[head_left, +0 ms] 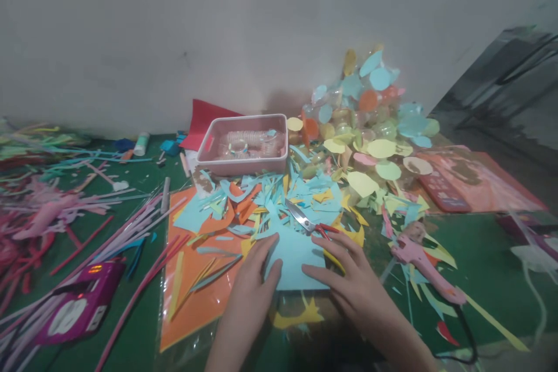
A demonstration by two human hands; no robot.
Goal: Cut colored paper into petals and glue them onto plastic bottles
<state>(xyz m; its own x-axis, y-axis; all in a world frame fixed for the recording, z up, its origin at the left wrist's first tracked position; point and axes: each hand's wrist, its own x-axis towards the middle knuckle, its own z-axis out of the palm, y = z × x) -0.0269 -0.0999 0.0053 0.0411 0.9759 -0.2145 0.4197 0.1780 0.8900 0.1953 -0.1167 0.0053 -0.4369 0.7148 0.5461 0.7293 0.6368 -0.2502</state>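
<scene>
A light blue sheet of paper (296, 258) lies between my two hands at the front middle of the table. My left hand (255, 273) grips its left side, with the thumb on top and the fingers along the edge. From the right, my right hand (355, 270) holds the sheet, its thumb laid over the paper. Just beyond my right fingertips rest scissors (300, 218) with red handles, blades apart, on a heap of blue, orange and yellow paper scraps (261, 197). The undersides of both hands are hidden.
Behind the scraps stands a pink bin (244, 167) holding clear plastic items. Paper discs and clear cups (361, 110) pile up at back right. A pink glue gun (427, 270) with a cord lies right; a purple device (82, 302) and pipe cleaners (135, 221) lie left.
</scene>
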